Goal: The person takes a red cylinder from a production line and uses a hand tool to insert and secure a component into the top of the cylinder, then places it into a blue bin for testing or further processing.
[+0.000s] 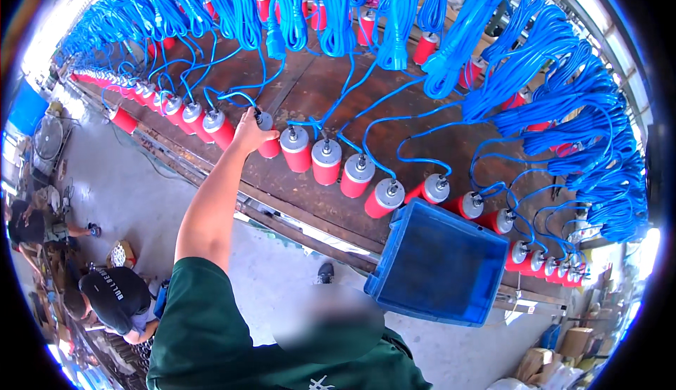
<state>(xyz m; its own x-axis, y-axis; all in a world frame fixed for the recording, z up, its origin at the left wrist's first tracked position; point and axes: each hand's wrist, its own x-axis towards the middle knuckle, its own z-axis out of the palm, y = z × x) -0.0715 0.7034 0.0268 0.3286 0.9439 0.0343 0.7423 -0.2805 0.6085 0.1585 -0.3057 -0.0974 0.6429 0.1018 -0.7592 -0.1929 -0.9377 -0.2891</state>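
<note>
From here I see the left hand (251, 132) pinching the silver-capped top of a red cylinder (270, 150), thumb across the near side, fingers to its left. The cylinder sits under the hand and slightly right of it, long axis roughly upright. The left arm (210, 214) reaches forward, almost straight, palm down; the right hand is out of sight.

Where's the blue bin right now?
Head view, right of centre: the blue bin is at the brown table's near edge, red cylinders on both sides.
</note>
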